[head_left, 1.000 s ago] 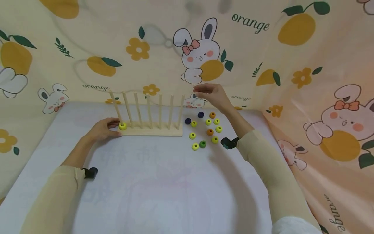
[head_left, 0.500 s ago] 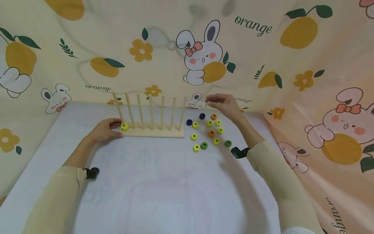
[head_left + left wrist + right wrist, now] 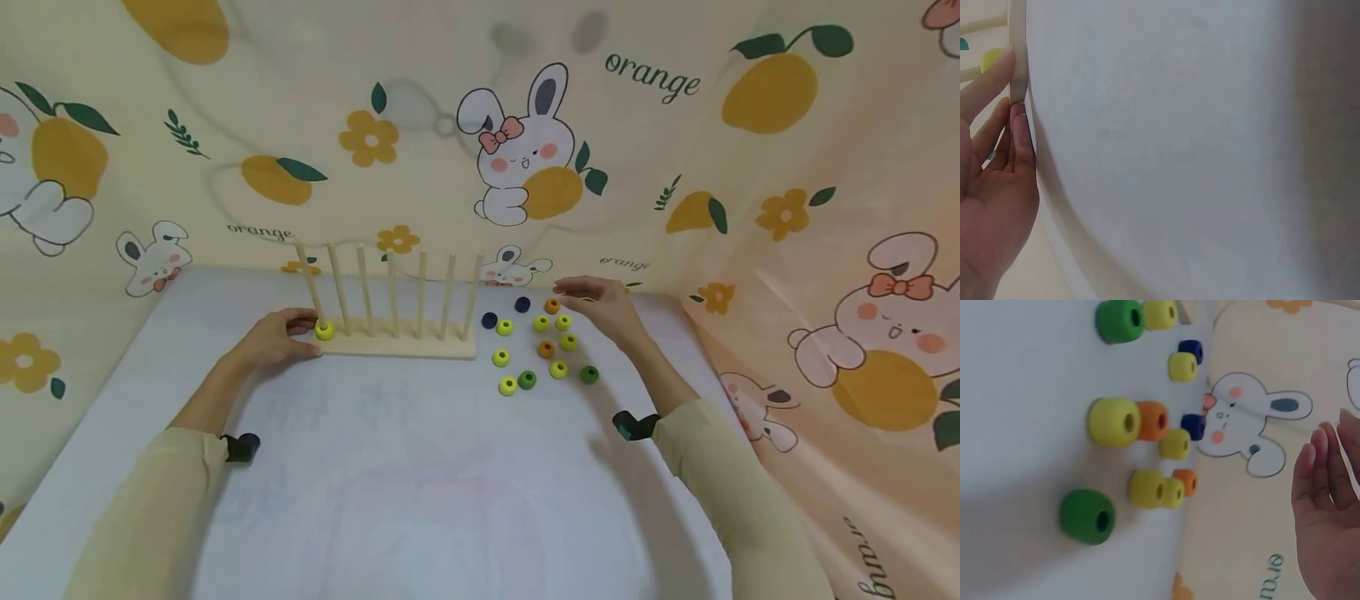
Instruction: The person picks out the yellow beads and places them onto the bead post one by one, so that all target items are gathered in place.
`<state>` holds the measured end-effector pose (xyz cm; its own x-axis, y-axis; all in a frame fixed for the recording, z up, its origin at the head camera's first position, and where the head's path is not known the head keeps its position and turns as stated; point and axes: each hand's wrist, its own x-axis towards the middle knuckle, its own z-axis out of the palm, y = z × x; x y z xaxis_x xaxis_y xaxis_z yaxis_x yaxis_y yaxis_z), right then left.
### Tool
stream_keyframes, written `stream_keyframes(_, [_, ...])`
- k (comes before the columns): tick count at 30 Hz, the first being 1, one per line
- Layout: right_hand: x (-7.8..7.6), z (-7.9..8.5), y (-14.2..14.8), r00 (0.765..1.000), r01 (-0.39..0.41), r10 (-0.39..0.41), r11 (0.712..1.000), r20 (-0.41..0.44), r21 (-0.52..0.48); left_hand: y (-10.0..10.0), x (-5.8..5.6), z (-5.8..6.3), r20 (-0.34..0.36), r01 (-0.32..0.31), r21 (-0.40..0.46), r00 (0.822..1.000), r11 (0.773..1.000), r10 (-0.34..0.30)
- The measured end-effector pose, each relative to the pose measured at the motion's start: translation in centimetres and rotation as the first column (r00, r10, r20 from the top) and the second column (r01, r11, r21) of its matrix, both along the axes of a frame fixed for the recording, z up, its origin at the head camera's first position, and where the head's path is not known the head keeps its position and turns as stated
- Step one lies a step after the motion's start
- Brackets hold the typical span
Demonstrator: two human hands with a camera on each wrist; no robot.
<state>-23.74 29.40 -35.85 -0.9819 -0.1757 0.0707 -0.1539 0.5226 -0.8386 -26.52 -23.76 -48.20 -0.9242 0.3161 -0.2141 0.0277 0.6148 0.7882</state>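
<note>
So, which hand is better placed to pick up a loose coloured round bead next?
Probably the right hand: it hovers near the rear round orange bead and visibly holds nothing. The left hand holds the left end of the pale wooden peg rack, away from that bead.

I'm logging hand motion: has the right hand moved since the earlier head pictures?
Yes: the right hand has moved rightward and down in view, away from the wooden rack.
</note>
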Motion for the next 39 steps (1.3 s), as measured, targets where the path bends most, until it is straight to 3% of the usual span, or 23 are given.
stream_keyframes(11, [1.2,-1.7,1.7,0.999,0.031,-0.030,0.999,-0.043,0.019,0.3,0.3,0.2,0.000,-0.007,-0.004,1.000,1.000,0.007])
stream_keyframes(18, [0.3,-6.7,3.9,0.998,0.070,-0.070,0.998,0.007,-0.004,0.4,0.3,0.1,-0.016,-0.002,0.009,1.000,1.000,0.002])
stream_keyframes(23, [0.8,-8.9,4.8,0.993,0.110,-0.110,0.994,0.038,-0.009,0.3,0.1,-0.1,-0.010,-0.006,0.004,1.000,1.000,0.006])
stream_keyframes(39, [0.9,-11.3,5.7,0.975,0.201,-0.202,0.979,0.089,0.027,0.1,0.2,-0.3,-0.027,-0.004,0.006,1.000,1.000,0.004])
